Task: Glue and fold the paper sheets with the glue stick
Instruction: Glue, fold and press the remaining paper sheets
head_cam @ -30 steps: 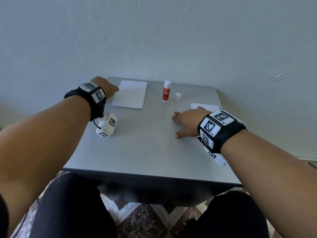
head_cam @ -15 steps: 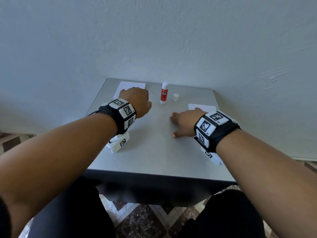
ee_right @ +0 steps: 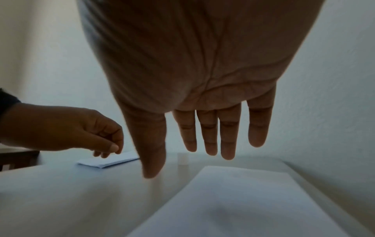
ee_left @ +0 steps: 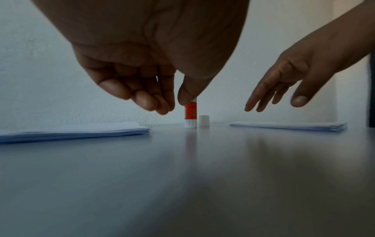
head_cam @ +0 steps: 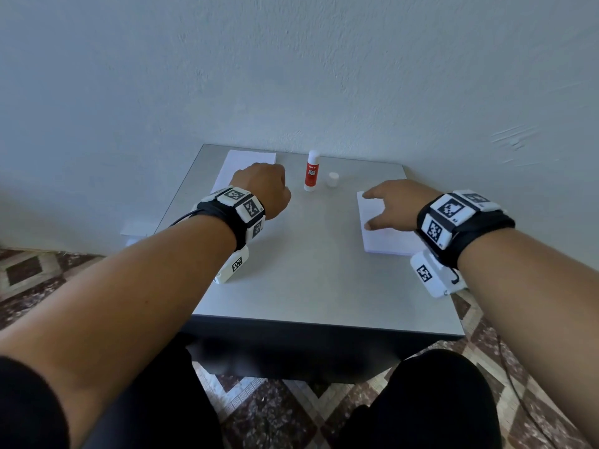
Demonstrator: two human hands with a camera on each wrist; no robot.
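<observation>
White paper stack (head_cam: 385, 234) under right hand (head_cam: 393, 205), fingers spread, above it. Left hand (head_cam: 262, 192) loosely curled, empty, beside upright glue stick (head_cam: 311, 171); cap (head_cam: 333, 179) off.

Colour check: table (head_cam: 304, 286) is plain grey with a slight sheen. Both paper stacks, left one (head_cam: 249, 158) and right one (head_cam: 382, 238), are white. Glue stick (head_cam: 312, 171) has a red-orange label with a white top and base, and its loose cap (head_cam: 333, 179) is white. Wristbands (head_cam: 466, 222) are black with black-and-white square marker tags. Wall's pale blue-grey, floor tiles (head_cam: 29, 270) a brown and cream diamond pattern.
</observation>
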